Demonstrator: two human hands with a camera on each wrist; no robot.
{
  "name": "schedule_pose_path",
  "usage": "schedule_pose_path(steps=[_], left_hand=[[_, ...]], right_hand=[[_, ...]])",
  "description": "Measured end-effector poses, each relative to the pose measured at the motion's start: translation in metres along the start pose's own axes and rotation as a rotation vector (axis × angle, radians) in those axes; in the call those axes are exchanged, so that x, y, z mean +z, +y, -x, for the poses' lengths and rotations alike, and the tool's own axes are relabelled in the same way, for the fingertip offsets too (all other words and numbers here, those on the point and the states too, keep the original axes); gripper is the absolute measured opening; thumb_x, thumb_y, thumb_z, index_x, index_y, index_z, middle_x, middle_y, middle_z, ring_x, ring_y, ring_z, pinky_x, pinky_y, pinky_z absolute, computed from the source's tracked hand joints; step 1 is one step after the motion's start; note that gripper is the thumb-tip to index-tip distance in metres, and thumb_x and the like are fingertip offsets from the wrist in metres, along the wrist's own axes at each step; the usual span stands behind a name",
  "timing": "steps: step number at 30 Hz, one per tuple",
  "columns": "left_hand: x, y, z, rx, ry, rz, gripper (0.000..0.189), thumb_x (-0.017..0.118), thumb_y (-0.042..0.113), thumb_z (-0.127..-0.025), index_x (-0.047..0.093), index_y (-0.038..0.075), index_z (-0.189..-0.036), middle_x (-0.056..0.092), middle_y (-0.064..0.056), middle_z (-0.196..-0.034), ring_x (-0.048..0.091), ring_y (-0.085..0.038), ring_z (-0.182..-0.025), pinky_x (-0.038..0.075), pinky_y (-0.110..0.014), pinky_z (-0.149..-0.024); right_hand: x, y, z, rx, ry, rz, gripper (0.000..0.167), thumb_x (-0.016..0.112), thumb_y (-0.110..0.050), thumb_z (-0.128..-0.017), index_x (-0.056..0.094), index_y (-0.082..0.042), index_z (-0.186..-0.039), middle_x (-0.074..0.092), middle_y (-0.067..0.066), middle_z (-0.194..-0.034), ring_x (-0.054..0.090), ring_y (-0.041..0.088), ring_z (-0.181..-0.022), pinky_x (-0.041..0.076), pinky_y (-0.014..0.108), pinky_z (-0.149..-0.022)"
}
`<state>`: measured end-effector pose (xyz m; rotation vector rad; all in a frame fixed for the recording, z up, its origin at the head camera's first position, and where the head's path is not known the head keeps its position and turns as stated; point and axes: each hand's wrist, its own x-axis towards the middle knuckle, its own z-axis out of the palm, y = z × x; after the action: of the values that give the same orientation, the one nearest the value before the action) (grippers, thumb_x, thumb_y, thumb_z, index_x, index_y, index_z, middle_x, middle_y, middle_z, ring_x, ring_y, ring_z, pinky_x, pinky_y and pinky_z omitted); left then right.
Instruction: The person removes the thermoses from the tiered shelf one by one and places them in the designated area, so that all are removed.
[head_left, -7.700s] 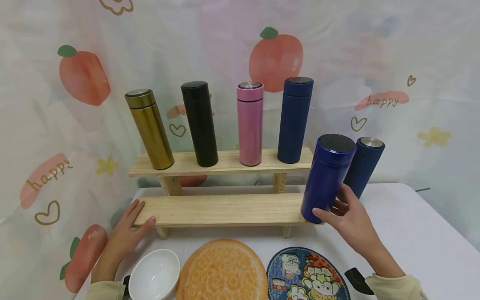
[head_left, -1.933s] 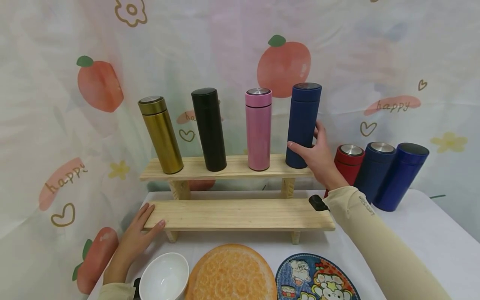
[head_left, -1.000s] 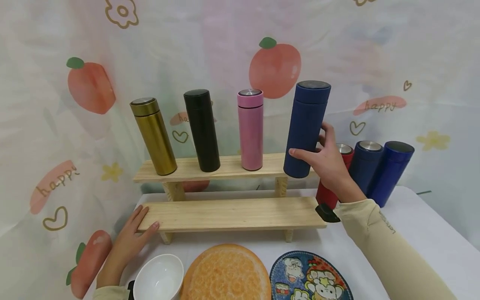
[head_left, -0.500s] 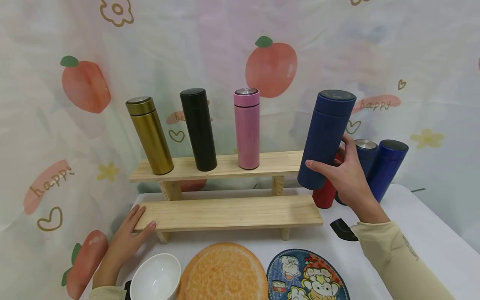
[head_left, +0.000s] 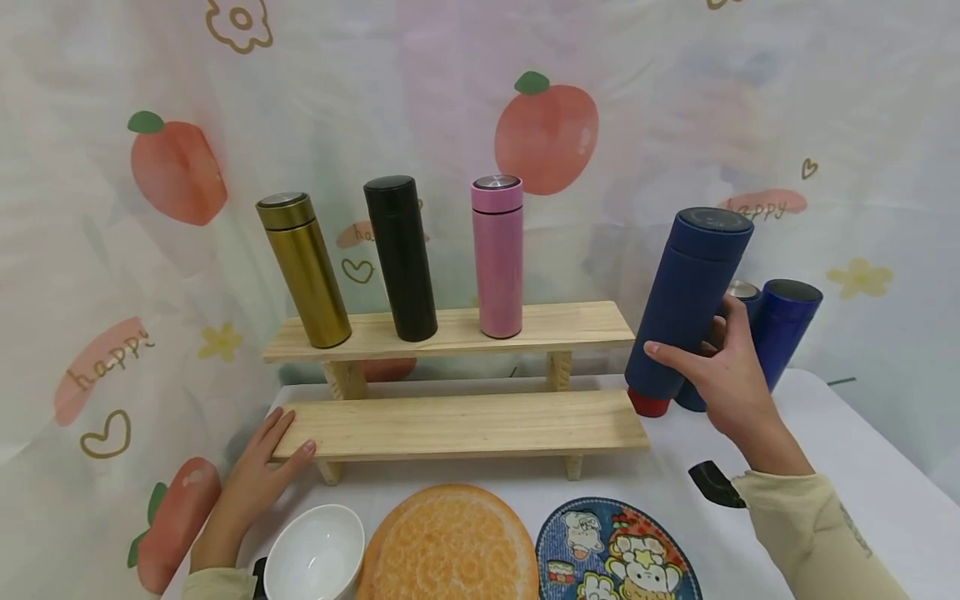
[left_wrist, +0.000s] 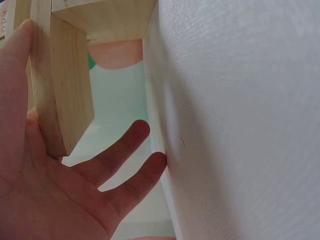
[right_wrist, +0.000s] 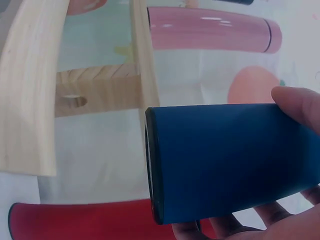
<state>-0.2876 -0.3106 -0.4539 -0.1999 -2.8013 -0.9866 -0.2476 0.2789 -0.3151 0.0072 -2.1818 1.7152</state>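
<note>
In the head view my right hand (head_left: 738, 392) grips a matte navy thermos bottle (head_left: 686, 304), thumb in front and fingers behind. The bottle leans to the right, raised beside the right end of the two-tier wooden shelf (head_left: 465, 425). It overlaps a red thermos (head_left: 648, 405), of which only the base shows there; the right wrist view shows more of that red thermos (right_wrist: 80, 220). My left hand (head_left: 251, 475) rests on the lower board's left end. In the left wrist view its thumb lies against the board (left_wrist: 70, 85), and two spread fingers (left_wrist: 132, 187) reach past it.
Gold (head_left: 307, 275), black (head_left: 401, 262) and pink (head_left: 498, 267) thermoses stand on the upper board. Right of the shelf are another navy thermos (head_left: 744, 291) and a glossy blue one (head_left: 783, 333). In front lie a white bowl (head_left: 315, 554), a bread-patterned round mat (head_left: 450, 550) and a cartoon mat (head_left: 618, 550).
My right hand has lifted the navy thermos off the upper board's right end and carried it right and down. Earlier it held the glossy blue thermos, now standing at right. The left hand stays put.
</note>
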Motion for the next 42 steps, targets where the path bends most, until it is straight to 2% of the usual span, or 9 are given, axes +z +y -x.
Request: schedule_pose_path(steps=[13, 29, 42], left_hand=[[-0.002, 0.003, -0.001, -0.006, -0.002, 0.001, 0.084, 0.067, 0.048, -0.104, 0.037, -0.002, -0.164, 0.021, -0.027, -0.173, 0.023, -0.057, -0.154, 0.025, -0.076, -0.115], [0.003, -0.001, 0.001, -0.008, -0.007, -0.013, 0.083, 0.067, 0.047, -0.104, 0.037, -0.003, -0.163, 0.022, -0.028, -0.172, 0.024, -0.057, -0.153, 0.025, -0.076, -0.116], [-0.002, 0.002, 0.001, -0.016, -0.016, -0.008, 0.084, 0.066, 0.048, -0.104, 0.036, -0.002, -0.164, 0.020, -0.028, -0.173, 0.022, -0.057, -0.154, 0.024, -0.076, -0.116]], right_hand=[[-0.012, 0.028, 0.003, 0.061, 0.029, -0.045, 0.106, 0.078, -0.010, -0.099, 0.003, -0.031, -0.171, 0.009, 0.028, -0.174, 0.011, 0.059, -0.156, 0.013, 0.081, -0.117], [-0.023, 0.069, 0.010, 0.155, -0.018, 0.009, 0.116, 0.079, -0.003, -0.096, -0.011, -0.016, -0.169, -0.005, 0.034, -0.173, 0.005, 0.064, -0.154, 0.013, 0.081, -0.115], [-0.023, 0.087, 0.008, 0.209, -0.042, 0.056, 0.121, 0.079, -0.004, -0.096, -0.017, -0.015, -0.168, -0.012, 0.033, -0.173, 0.002, 0.066, -0.153, 0.016, 0.081, -0.113]])
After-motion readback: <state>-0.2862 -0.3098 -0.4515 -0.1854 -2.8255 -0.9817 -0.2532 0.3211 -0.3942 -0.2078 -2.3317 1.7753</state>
